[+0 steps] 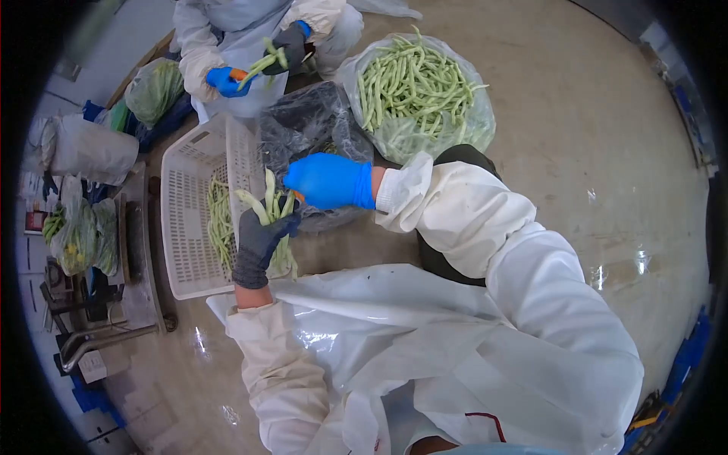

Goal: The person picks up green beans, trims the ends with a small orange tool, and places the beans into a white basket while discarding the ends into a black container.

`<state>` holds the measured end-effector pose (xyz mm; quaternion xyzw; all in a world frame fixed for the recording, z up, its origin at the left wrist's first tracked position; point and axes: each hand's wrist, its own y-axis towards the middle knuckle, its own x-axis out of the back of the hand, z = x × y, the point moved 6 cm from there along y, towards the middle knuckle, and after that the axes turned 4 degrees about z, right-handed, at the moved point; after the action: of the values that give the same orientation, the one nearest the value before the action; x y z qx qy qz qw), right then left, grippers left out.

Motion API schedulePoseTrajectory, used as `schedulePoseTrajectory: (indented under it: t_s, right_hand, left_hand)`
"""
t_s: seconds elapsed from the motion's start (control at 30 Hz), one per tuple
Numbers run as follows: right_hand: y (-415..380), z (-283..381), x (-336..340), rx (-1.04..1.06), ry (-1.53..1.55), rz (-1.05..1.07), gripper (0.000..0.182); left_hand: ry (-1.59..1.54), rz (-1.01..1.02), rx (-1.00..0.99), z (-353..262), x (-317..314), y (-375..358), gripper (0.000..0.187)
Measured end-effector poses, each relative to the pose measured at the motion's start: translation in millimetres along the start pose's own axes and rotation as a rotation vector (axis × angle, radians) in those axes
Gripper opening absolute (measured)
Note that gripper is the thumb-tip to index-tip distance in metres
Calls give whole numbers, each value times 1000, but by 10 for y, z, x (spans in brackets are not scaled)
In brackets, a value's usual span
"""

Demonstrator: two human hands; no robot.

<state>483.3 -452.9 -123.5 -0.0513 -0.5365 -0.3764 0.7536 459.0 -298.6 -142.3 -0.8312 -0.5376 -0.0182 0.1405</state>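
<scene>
My left hand [260, 235], in a dark grey glove, is closed around several green beans [269, 199]. Their pale ends stick up above the fingers, and more hang below the palm. Close against it on the right, my right hand [327, 180] wears a blue glove and is closed on a small orange-handled tool [299, 196]. Only a bit of orange shows, so its working end is hidden. Left of my hands stands a white slotted crate [176, 254] with green beans [218, 224] inside. Behind my right hand lies a black plastic bag [303, 114].
A clear bag piled with green beans [417, 83] stands beyond my right hand. Opposite, a co-worker's gloved hands [227, 81] hold beans and an orange item. At left are bagged vegetables [80, 235] and a metal cart [140, 250].
</scene>
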Motion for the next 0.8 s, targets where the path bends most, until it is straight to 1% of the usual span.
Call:
schedulePoseTrajectory:
  t_s: [0.07, 0.1, 0.17, 0.23, 0.27, 0.3, 0.33, 0.37, 0.4, 0.47, 0.53, 0.57, 0.63, 0.73, 0.77, 0.8]
  right_hand:
    - [11, 71, 105, -55, 45, -97, 13]
    - [23, 42, 144, -115, 153, -193, 13]
    - [33, -25, 190, -238, 374, -377, 15]
    - [53, -129, 179, -342, 863, -354, 16]
    - [66, -171, 154, -392, 1109, -327, 17]
    - [66, -230, 35, -407, 1318, -258, 16]
    - [36, -222, -35, -447, 1436, -178, 15]
    - [22, -243, -85, -499, 1387, -137, 15]
    - [3, -268, -147, -545, 1339, -88, 16]
    - [-2, -369, -167, -546, 969, 15, 17]
    - [-18, -703, -354, -522, 669, -37, 25]
    - [-24, -714, -295, -461, 541, -124, 28]
    - [-18, -623, -134, -352, 277, -315, 36]
    - [99, -443, -129, -360, 485, -142, 44]
    - [148, -469, -290, -246, 634, -92, 46]
    - [156, -395, -341, -282, 708, -21, 47]
  left_hand:
    - [-56, -86, -74, -21, 19, -6, 38]
    - [-54, -118, -86, -78, 29, 5, 38]
    - [-123, -207, -190, -215, -28, -11, 37]
    - [-174, -290, -254, -226, 34, -14, 39]
    - [-256, -321, -303, -206, 102, -13, 39]
    - [-336, -356, -354, -229, 144, -11, 40]
    - [-414, -394, -409, -254, 215, -15, 41]
    - [-484, -415, -412, -260, 326, -13, 41]
    - [-514, -468, -463, -341, 415, -66, 40]
    - [-681, -591, -531, -310, 686, -183, 39]
    - [-558, -548, -578, -88, 1024, -256, 42]
    - [-766, -545, -511, -81, 1078, -260, 41]
    - [-813, -563, -506, -68, 1107, -268, 42]
    - [-821, -600, -505, -75, 1040, -245, 42]
    - [-823, -617, -499, -78, 990, -228, 41]
    - [-825, -607, -486, -92, 917, -201, 41]
